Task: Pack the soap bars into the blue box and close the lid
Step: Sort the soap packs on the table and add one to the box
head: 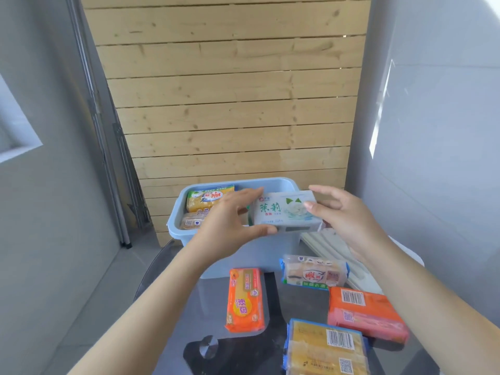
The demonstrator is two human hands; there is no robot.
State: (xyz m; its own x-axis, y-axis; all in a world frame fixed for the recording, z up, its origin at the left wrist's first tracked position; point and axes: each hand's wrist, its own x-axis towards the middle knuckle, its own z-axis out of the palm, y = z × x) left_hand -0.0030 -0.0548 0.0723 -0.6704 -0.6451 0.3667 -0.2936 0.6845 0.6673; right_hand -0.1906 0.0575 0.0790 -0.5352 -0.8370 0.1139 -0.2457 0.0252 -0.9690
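Observation:
The blue box (230, 250) stands open at the far side of the glass table, with yellow wrapped soap bars (208, 200) inside on its left. Over the box's right half a white boxed soap with green lettering (284, 208) is held between both hands. My left hand (230, 220) grips its left end, thumb under the near edge. My right hand (343, 215) touches its right end with thumb and fingers. On the table in front lie an orange bar (244, 300), a clear-wrapped pale bar (313, 272), a pink-orange bar (368, 313) and a yellow bar (326, 347).
A white lid (335, 247) lies to the right of the box, partly behind my right forearm. A wooden slat wall rises behind the table, and grey panels stand on both sides. The round glass table's edge curves at the left.

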